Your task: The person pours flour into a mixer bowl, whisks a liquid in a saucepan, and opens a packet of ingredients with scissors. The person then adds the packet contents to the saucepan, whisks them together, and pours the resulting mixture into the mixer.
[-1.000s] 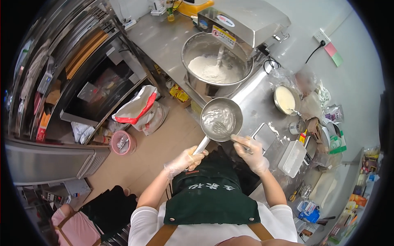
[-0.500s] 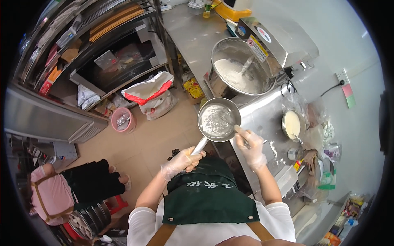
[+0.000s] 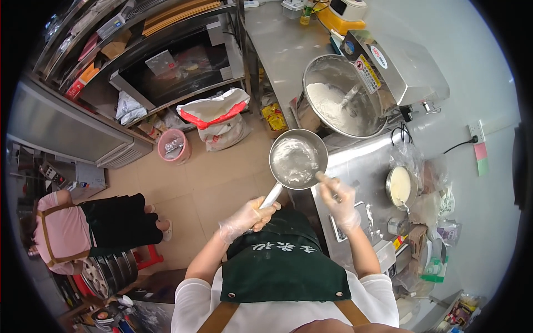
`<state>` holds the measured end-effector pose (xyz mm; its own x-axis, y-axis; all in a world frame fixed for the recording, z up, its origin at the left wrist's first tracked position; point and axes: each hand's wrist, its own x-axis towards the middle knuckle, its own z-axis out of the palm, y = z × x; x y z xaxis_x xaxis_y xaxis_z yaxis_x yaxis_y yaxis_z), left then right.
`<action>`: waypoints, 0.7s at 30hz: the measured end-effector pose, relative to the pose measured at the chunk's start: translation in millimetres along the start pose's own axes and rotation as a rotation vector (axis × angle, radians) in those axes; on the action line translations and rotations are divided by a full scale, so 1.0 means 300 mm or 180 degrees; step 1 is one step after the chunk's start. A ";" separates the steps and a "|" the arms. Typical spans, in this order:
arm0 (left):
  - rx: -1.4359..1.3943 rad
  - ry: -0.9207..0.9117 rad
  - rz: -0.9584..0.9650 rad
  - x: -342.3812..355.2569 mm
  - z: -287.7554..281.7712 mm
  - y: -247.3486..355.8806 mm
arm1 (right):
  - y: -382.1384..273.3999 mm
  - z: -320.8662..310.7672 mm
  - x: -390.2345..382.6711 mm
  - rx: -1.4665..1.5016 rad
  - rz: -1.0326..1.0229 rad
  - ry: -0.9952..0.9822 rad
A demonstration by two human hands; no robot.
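Brushed-steel worktop [image 3: 363, 166] stretched ahead of and to the right of the right hand [image 3: 340, 204], while tan floor tiles [image 3: 191, 208] spread out left of the left hand [image 3: 250, 217]. Both hands wore thin, translucent gloves. The left was closed firmly around the pale, straight handle [image 3: 271, 196] of a round, silver metal saucepan [image 3: 321, 145]. That pan lay just ahead of the left hand and a little left of the right one, with a glossy, whitish-streaked liquid inside. The right hand was curled around the slim grey handle of a whisk [image 3: 336, 197], its fingers bent close near the pan's rim (the wires were too blurred to make out). Beyond the right hand stood a large stainless mixing bowl [image 3: 366, 117] with white powder [image 3: 327, 102] in it, under the boxy metal mixer head [image 3: 408, 69]. Farther right of that hand was a small round steel bowl [image 3: 413, 185] of creamy yellow liquid [image 3: 400, 183]. Well off to the left hand's left, a person in a pink top [image 3: 65, 227] bent forward.
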<state>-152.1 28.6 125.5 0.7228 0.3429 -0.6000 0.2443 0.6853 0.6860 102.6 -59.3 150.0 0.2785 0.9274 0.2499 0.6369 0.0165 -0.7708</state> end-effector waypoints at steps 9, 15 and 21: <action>-0.0117 0.0146 0.0070 -0.015 0.030 -0.001 | 0.009 0.018 0.083 -0.0048 -0.0459 0.0072; -0.0252 0.0122 0.0090 -0.005 0.023 -0.018 | -0.033 -0.034 0.078 -0.0360 -0.1011 -0.0720; -0.0226 0.0031 0.0030 -0.021 0.015 -0.004 | -0.008 -0.063 0.130 -0.1185 -0.1060 -0.0135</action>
<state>-153.9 22.8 130.2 0.7184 0.3556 -0.5978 0.1907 0.7258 0.6609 125.4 -30.3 172.6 -0.0082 0.9090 0.4167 0.9017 0.1869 -0.3898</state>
